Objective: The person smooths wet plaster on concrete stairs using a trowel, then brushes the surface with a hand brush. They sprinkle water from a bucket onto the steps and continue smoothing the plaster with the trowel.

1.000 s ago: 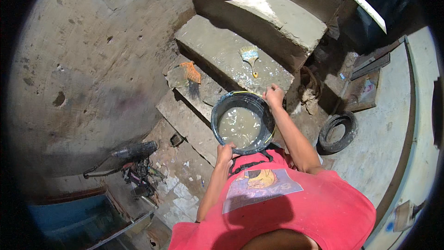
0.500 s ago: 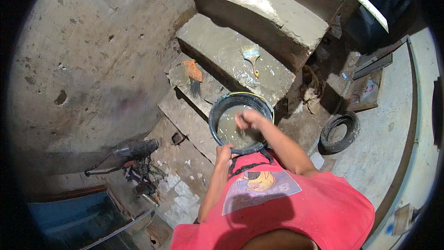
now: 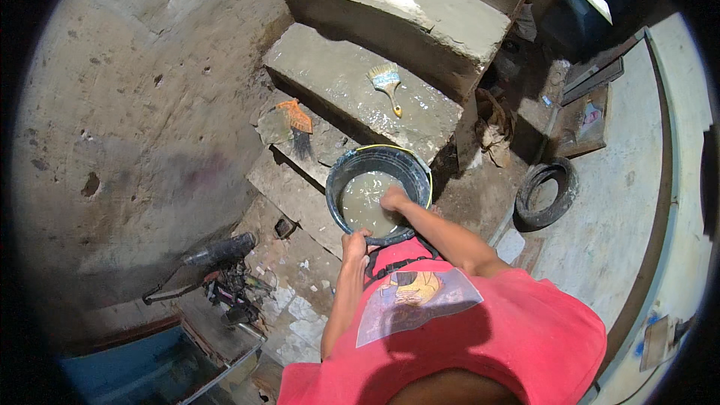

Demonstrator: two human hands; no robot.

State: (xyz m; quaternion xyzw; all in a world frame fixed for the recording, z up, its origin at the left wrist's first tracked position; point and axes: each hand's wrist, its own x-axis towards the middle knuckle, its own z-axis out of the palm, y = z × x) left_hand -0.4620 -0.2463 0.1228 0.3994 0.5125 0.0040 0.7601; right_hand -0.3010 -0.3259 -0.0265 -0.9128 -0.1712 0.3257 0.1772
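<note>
Left hand [image 3: 355,244] clamped on near-left rim of bucket [image 3: 407,168]. Right hand [image 3: 394,199] in cloudy liquid [image 3: 362,199]; closure cannot be determined.

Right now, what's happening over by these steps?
Someone in a red shirt has both hands busy with a black bucket. The left hand grips its rim; the right hand dips into the murky liquid, fingers hidden. Just beyond, a paintbrush lies on a wet-looking step, touched by neither hand.
</note>
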